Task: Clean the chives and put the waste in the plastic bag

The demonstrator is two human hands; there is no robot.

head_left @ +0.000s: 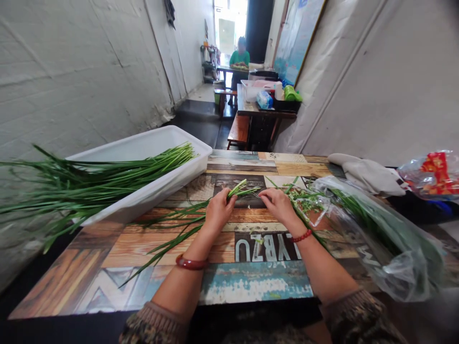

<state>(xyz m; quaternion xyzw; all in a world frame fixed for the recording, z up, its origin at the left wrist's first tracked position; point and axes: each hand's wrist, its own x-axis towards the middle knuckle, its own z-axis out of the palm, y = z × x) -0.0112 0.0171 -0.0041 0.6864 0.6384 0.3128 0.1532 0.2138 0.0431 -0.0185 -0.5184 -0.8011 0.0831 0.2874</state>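
My left hand [219, 209] is closed around a small bunch of garlic chives [190, 224], whose long green leaves trail left over the patterned table [143, 243]. The pale stem ends stick out past my fingers to the right. At those ends my right hand [278, 205] pinches with thumb and forefinger; a thin strand seems to be between the fingertips, too fine to make out. A heap of trimmings [304, 198] lies just right of my right hand. To the left, a white plastic tub [143, 145] holds a large pile of chives [118, 177], leaves hanging over its side.
A clear plastic bag [394, 234] with more green leaves lies on the right. Behind it are a grey cloth [366, 174] and a red-and-clear package [433, 174]. Farther back stand a cluttered table [247, 107], a bench [239, 129] and a seated person in green [239, 58].
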